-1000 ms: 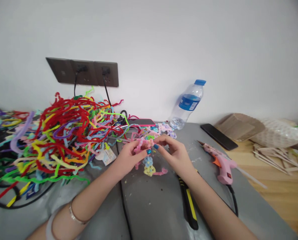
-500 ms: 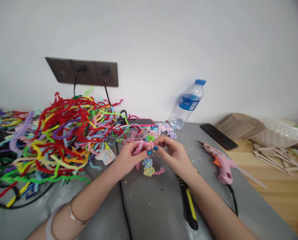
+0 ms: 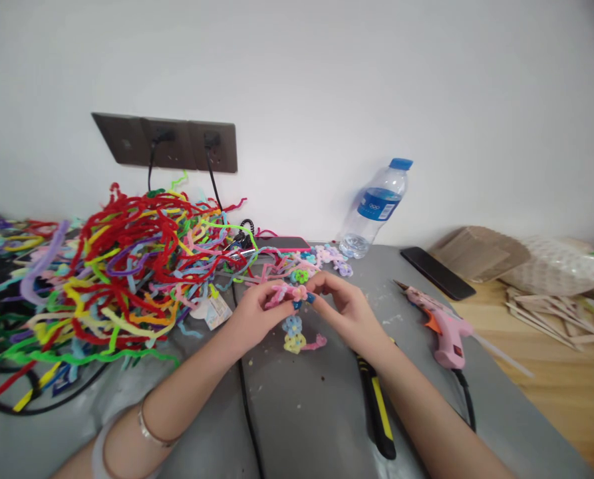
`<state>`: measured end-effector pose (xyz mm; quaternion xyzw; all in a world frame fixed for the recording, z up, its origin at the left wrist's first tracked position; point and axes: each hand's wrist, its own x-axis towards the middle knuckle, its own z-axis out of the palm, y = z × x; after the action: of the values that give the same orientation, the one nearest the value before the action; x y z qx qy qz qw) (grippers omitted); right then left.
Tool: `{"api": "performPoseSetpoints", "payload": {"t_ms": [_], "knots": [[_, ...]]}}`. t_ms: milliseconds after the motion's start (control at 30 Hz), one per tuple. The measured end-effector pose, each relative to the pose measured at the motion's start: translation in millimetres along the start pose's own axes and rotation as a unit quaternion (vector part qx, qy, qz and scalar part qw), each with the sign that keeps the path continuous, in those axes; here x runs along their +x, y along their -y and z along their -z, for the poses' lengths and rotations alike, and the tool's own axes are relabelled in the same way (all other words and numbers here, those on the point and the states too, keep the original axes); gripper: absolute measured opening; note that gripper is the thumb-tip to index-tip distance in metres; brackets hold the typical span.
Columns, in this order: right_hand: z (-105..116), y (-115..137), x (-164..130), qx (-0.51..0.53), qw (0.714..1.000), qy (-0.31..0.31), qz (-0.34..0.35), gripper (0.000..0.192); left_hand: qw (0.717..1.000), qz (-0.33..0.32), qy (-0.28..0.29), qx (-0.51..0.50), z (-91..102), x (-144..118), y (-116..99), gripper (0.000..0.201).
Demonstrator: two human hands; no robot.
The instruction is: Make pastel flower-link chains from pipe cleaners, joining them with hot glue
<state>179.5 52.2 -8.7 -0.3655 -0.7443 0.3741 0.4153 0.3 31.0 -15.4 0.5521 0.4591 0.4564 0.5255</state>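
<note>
Both hands meet over the grey table, pinching a pink pipe cleaner flower [image 3: 298, 293] between thumbs and fingers. My left hand [image 3: 259, 313] is closed on its left side, with a pink pipe cleaner [image 3: 279, 295] lying across the fingers. My right hand [image 3: 344, 306] grips the flower's right edge with thumb and bent fingers. Just below the hands is a blue pipe cleaner flower [image 3: 292, 325], and under it a yellow flower [image 3: 295, 342] with a pink tail [image 3: 317, 342]. A green flower [image 3: 300, 275] shows behind the fingertips. Whether these flowers are joined to the pink one, I cannot tell.
A large pile of pipe cleaners [image 3: 127, 273] fills the left. A water bottle [image 3: 376, 209] leans on the wall. To the right are a black phone [image 3: 437, 273], a pink glue gun [image 3: 449, 332] and a yellow-black cutter [image 3: 379, 412]. A black cable [image 3: 247, 406] crosses the table.
The pink pipe cleaner at my left fingers has tipped from upright to lying flatter. The fingertips have shifted slightly around the pink flower; both hands stay in nearly the same place.
</note>
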Motion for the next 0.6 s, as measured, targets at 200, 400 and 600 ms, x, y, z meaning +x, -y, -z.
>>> {"api": "performPoseSetpoints", "payload": {"t_ms": [200,400,600], "knots": [[-0.2,-1.0,-0.2,-0.009,1.000,0.011,0.015,0.008,1.000,0.007,0.013,0.015,0.4,-0.9,1.5,0.021],[-0.6,2.4,0.0,-0.020,0.999,0.001,0.034,0.009,0.999,0.018,0.025,0.015,1.1,-1.0,2.0,0.024],[-1.6,-0.4,0.0,0.026,1.000,-0.016,0.001,0.010,1.000,0.019,0.009,-0.006,-1.3,-0.6,-1.2,0.029]]}}
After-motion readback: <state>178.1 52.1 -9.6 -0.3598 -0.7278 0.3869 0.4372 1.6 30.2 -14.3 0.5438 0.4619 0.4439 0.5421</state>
